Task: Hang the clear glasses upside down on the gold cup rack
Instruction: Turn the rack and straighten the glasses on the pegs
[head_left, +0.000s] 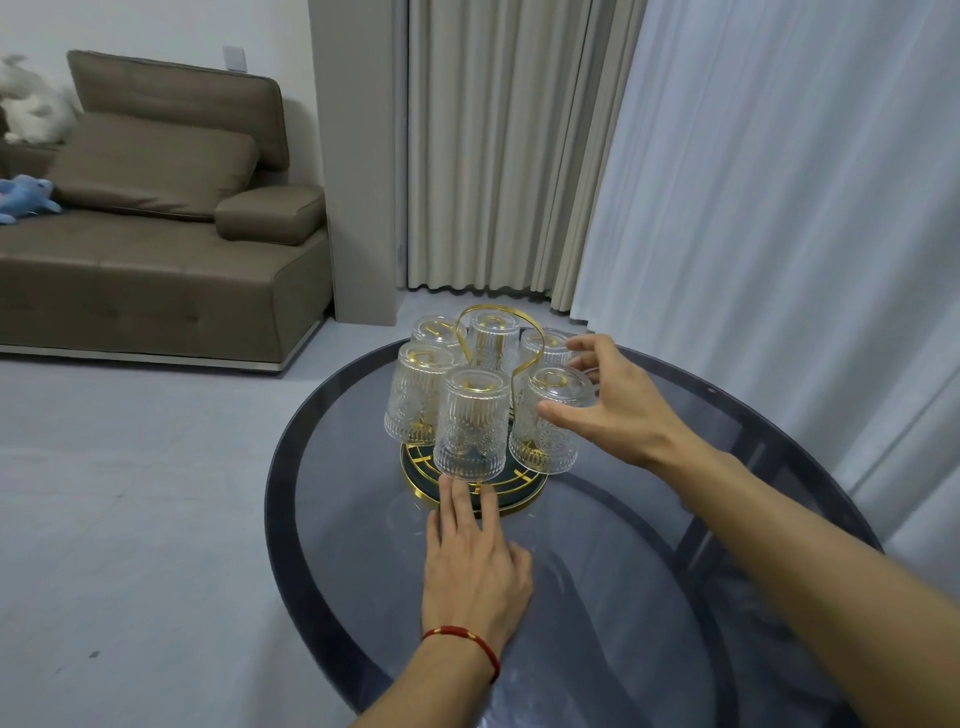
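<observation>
The gold cup rack (519, 496) stands on the round dark glass table (649, 597), its looped gold handle rising in the middle. Several clear embossed glasses hang upside down on its prongs, the nearest one (470, 426) at the front. My right hand (610, 397) curls around the front-right glass (545, 431), thumb on its side and fingers over its upturned base. My left hand (475, 561) lies flat on the table, fingertips touching the front rim of the rack's base. A red string bracelet sits on that wrist.
A brown sofa (156, 234) with a blue soft toy (26, 200) and a white one stands at the back left on a grey floor. Beige and white curtains (727, 208) hang behind and to the right of the table.
</observation>
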